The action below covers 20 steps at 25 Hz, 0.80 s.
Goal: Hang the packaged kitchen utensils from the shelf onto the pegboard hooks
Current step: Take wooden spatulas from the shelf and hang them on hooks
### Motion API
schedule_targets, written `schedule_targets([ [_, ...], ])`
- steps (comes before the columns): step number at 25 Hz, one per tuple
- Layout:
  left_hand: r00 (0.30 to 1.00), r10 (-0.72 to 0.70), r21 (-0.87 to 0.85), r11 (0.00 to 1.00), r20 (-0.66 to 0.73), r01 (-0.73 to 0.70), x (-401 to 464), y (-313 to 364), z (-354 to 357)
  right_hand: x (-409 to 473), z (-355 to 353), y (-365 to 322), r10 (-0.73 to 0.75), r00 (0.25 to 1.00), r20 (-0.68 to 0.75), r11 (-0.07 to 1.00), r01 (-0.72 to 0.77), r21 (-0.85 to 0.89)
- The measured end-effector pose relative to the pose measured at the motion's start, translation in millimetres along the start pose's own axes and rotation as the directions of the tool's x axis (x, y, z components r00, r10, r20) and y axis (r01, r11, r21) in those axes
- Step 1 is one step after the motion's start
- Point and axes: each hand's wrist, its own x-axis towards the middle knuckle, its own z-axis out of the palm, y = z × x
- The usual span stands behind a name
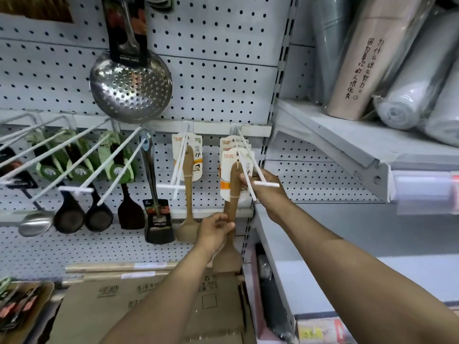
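Observation:
A wooden spatula (pixel 233 194) with a white and orange card at its top hangs partly on the rightmost white pegboard hook (pixel 247 165). My left hand (pixel 215 228) is shut around the spatula's handle lower down. My right hand (pixel 263 188) grips the hook's front end beside the card. Behind the card, several more carded spatulas (pixel 232 142) hang on the same hook. One more wooden spatula (pixel 188 175) hangs on the neighbouring hook to the left.
A steel skimmer (pixel 131 86) hangs above. Dark ladles (pixel 98 216) and green-carded utensils (pixel 116 157) fill the hooks at the left. A cardboard box (pixel 149 299) lies on the shelf below. Rolled mats (pixel 407 95) rest on the grey shelf (pixel 330 140) at the right.

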Motion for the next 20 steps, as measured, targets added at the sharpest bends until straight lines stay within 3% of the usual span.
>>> schedule_targets([
  [3,0.999,0.024,0.064,0.998,-0.048,-0.02,-40,17,-13,-32,-5,0,0.0,1.0,0.002,0.99,0.0,-0.143],
  [6,0.987,0.068,0.204,0.978,-0.147,-0.037,-88,33,-35,-81,-18,-10,-0.019,0.997,0.079,0.912,0.05,-0.406],
  [8,0.973,0.148,0.358,0.931,-0.178,-0.076,-124,47,-51,-111,-25,-22,-0.081,0.978,0.193,0.727,0.191,-0.66],
  [10,0.949,0.253,0.522,0.844,-0.186,-0.123,-171,60,-70,-148,-27,-40,-0.143,0.927,0.346,0.45,0.372,-0.812],
  [12,0.913,0.369,0.694,0.703,-0.174,-0.152,-220,72,-93,-185,-24,-63,-0.158,0.877,0.453,0.265,0.48,-0.836],
  [15,0.876,0.454,0.848,0.518,-0.162,-0.111,-286,87,-131,-238,-13,-100,-0.211,0.808,0.55,0.113,0.579,-0.807],
  [20,0.818,0.521,0.894,0.448,-0.243,-0.02,-365,101,-207,-295,42,-138,-0.306,0.695,0.651,0.043,0.693,-0.72],
])
